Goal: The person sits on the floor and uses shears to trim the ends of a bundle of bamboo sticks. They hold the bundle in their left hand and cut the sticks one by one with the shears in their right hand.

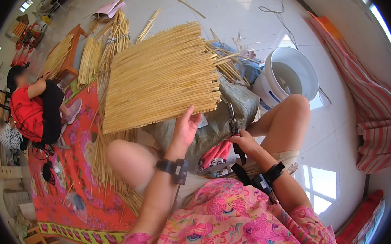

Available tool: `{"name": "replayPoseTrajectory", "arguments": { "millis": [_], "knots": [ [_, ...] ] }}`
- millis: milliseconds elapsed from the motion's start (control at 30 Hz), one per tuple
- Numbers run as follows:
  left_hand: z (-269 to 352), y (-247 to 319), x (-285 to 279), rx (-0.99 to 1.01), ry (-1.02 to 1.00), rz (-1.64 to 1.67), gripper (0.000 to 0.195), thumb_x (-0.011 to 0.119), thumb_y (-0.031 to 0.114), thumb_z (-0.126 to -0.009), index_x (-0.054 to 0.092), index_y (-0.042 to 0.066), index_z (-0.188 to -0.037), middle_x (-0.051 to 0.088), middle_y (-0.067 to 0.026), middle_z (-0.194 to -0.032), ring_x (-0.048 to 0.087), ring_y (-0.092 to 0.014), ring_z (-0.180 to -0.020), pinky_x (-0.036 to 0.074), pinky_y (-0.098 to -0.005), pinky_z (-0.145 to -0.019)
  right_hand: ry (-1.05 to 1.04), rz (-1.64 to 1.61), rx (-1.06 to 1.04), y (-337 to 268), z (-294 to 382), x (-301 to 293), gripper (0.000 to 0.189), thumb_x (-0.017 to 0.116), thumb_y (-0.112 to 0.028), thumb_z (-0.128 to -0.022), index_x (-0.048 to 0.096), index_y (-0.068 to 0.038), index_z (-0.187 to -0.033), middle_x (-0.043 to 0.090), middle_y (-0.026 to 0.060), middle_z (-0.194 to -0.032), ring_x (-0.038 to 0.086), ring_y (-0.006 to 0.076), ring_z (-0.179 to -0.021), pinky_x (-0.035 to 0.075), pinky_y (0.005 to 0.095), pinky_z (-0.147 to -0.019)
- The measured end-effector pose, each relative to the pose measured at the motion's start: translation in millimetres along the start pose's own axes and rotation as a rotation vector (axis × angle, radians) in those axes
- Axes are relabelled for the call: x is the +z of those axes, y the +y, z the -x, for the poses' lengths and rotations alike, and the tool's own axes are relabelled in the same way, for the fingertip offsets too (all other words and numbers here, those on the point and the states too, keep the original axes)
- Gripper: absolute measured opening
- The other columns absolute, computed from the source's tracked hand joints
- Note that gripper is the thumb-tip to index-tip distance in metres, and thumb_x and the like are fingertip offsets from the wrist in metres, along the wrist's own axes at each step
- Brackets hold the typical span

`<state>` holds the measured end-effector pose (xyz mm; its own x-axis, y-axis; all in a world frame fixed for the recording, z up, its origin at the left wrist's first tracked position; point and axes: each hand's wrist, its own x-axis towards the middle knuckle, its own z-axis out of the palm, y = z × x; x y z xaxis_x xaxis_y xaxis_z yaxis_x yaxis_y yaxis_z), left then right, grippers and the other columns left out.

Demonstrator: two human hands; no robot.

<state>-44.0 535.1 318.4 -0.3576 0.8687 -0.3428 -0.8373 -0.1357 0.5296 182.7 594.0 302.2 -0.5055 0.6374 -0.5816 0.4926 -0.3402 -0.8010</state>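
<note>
A large mat of woven straw-coloured stalks (161,78) spreads before me, tilted across my lap, with uneven stalk ends along its right side. My left hand (186,126) grips the mat's near edge towards the right, thumb against the top. In my right hand (246,143) is a cutting tool (233,126), apparently shears, with slim metal blades and black handles with some red. The blades point away from me, just off the mat's lower right corner. Grey-green plastic sheeting (240,99) lies under that corner. Both wrists wear black strapped devices.
A white bucket (262,87) stands beyond my right knee. Loose stalks (226,64) lie behind the mat; bundled stalks (120,30) are at the far left. A person in red (27,110) sits left, beside a red floral cloth (83,189). A wooden bench (70,55) holds more stalks.
</note>
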Motion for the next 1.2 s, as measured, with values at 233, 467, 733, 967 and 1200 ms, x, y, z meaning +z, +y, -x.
{"name": "replayPoseTrajectory", "arguments": {
  "millis": [233,467,733,967,1200],
  "knots": [
    [-9.1,-16.3,-4.4,-0.043,0.024,-0.008,0.022,0.063,0.011,-0.085,0.057,0.004,-0.106,0.062,-0.0052,-0.099,0.062,-0.013,-0.082,0.055,-0.0242,-0.071,0.19,0.277,-0.098,-3.8,-0.7,6.6,0.043,0.062,-0.037,-0.072,0.061,0.005,-0.077,0.062,0.0157,-0.067,0.06,0.0236,-0.063,0.046,0.0366,-0.063],
    [-8.2,-28.2,-7.9,-0.103,0.006,-0.006,0.022,0.063,0.011,-0.086,0.057,0.004,-0.106,0.062,-0.0054,-0.101,0.062,-0.014,-0.084,0.056,-0.0238,-0.073,0.217,0.219,-0.048,-7.9,-1.6,8.0,0.048,0.064,-0.044,-0.072,0.062,0.003,-0.064,0.06,0.0117,-0.058,0.058,0.021,-0.056,0.046,0.035,-0.058],
    [-5.5,-30.2,-6.3,-0.083,-0.014,-0.011,0.023,0.062,0.012,-0.087,0.057,0.006,-0.108,0.062,-0.0049,-0.102,0.062,-0.013,-0.087,0.055,-0.0232,-0.075,0.219,0.153,-0.04,-13.2,1.5,11.2,0.048,0.063,-0.044,-0.074,0.061,0.001,-0.059,0.058,0.0087,-0.054,0.055,0.0177,-0.05,0.044,0.0331,-0.054],
    [-5.7,-33.3,-7.4,-0.083,-0.011,-0.006,0.023,0.063,0.012,-0.086,0.056,0.006,-0.107,0.062,-0.0042,-0.102,0.062,-0.013,-0.087,0.055,-0.0232,-0.075,0.236,0.221,-0.047,-4.4,-5.1,14.0,0.047,0.063,-0.041,-0.078,0.06,0.004,-0.065,0.059,0.008,-0.056,0.058,0.0157,-0.05,0.046,0.0317,-0.051],
    [-7.1,-34.5,-12.5,-0.092,-0.003,0.01,0.024,0.063,0.012,-0.086,0.056,0.006,-0.108,0.062,-0.0044,-0.102,0.062,-0.013,-0.088,0.055,-0.0235,-0.076,0.326,0.374,-0.185,-2.9,-2.9,16.6,0.045,0.06,-0.037,-0.08,0.06,0.007,-0.071,0.058,0.0181,-0.056,0.062,0.0249,-0.053,0.047,0.036,-0.053]
  ]
}}
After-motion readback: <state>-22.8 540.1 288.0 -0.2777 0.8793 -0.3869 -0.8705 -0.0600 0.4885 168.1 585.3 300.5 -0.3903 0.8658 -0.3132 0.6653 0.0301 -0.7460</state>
